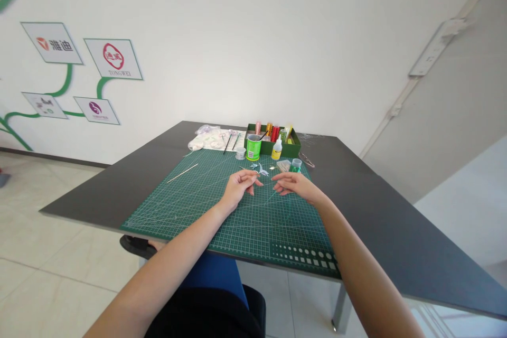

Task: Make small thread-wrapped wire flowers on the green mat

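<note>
My left hand (240, 185) is closed in a pinch above the cutting mat (190, 211). At its fingertips is a small pale-blue flower (263, 170) with pointed petals, which it seems to hold by the base. Opposite it, with a small gap between them, my right hand (293, 185) has its thumb and fingers drawn together. A fine green thread (271, 198) trails below those fingers; the exact grip is too small to see clearly. Just beyond the right hand stand a small green-and-clear jar (296, 165) and a pale packet (283, 166).
A green box (293, 149) of thread spools sits at the back, behind a green can (253, 149), a glue bottle (277, 149) and a white tub (240, 153). Tweezers (307, 159) lie right; a thin stick (182, 173) lies left. Brushes (227, 143) rest on white paper.
</note>
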A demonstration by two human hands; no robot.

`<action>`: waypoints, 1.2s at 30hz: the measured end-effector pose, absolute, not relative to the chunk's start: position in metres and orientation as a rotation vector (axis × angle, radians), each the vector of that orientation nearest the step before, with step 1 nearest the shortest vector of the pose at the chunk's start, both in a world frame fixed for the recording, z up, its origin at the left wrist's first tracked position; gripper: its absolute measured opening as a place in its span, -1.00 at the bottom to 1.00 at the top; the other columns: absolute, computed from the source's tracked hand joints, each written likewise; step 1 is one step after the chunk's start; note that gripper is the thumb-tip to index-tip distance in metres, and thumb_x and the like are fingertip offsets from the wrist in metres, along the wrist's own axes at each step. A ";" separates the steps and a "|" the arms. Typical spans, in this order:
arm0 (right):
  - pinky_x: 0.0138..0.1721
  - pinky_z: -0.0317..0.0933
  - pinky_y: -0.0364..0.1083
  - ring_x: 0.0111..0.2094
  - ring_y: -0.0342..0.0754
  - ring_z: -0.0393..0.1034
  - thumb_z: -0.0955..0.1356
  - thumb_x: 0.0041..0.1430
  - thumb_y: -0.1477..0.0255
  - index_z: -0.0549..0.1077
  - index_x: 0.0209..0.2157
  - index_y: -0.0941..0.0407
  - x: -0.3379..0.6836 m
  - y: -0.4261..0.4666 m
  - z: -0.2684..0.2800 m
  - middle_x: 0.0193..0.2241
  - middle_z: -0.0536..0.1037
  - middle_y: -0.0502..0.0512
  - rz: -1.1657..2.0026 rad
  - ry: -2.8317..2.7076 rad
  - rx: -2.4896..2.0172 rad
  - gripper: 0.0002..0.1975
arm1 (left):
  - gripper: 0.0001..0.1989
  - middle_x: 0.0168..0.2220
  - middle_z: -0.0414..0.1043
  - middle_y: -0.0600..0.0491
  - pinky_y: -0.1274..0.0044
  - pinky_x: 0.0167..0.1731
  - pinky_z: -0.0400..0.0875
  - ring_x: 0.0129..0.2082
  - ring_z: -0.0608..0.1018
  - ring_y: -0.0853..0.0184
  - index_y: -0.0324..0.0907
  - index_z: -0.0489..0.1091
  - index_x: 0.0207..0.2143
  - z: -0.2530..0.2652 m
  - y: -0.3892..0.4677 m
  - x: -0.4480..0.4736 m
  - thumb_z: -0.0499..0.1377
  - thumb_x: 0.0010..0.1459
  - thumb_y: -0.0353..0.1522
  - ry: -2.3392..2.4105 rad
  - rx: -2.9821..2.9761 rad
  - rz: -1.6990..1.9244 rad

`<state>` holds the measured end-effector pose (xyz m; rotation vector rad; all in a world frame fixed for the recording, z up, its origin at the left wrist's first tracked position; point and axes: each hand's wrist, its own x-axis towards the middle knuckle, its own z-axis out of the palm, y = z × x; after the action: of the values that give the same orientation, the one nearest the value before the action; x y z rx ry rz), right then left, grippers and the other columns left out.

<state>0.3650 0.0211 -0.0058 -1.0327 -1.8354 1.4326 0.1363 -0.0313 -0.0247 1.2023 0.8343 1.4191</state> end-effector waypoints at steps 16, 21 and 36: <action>-0.67 0.07 -0.20 -0.67 -0.19 0.20 0.43 0.09 0.33 0.58 -0.23 0.20 0.349 0.016 -0.010 -0.65 0.43 -0.01 1.012 -1.860 -1.030 -0.75 | -0.67 -0.44 0.60 -0.04 0.61 -0.62 0.21 -0.68 0.41 0.49 -0.31 0.45 -0.23 -0.025 -0.032 0.138 0.31 0.05 -0.23 0.853 1.248 1.393; -0.69 0.07 -0.23 -0.63 -0.21 0.28 0.45 0.12 0.32 0.42 0.11 0.23 0.340 0.004 -0.011 -0.48 0.56 0.08 1.449 -1.913 -0.881 -0.46 | -0.68 -0.43 0.59 -0.02 0.60 -0.61 0.23 -0.67 0.42 0.48 -0.29 0.46 -0.23 -0.025 -0.033 0.138 0.31 0.06 -0.23 0.847 1.267 1.388; -0.62 0.08 -0.23 -0.69 -0.25 0.13 0.34 0.24 0.15 0.49 0.07 0.28 0.338 -0.001 -0.008 -0.72 0.30 -0.15 1.465 -2.007 -0.810 -0.45 | -0.68 -0.43 0.58 -0.01 0.64 -0.72 0.18 -0.74 0.40 0.50 -0.31 0.45 -0.21 -0.030 -0.028 0.139 0.27 0.08 -0.23 0.925 1.331 1.414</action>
<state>0.3378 -0.0012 -0.0082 -0.8102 -2.0066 1.4648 0.1388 -0.0275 -0.0301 1.3310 0.9252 1.4138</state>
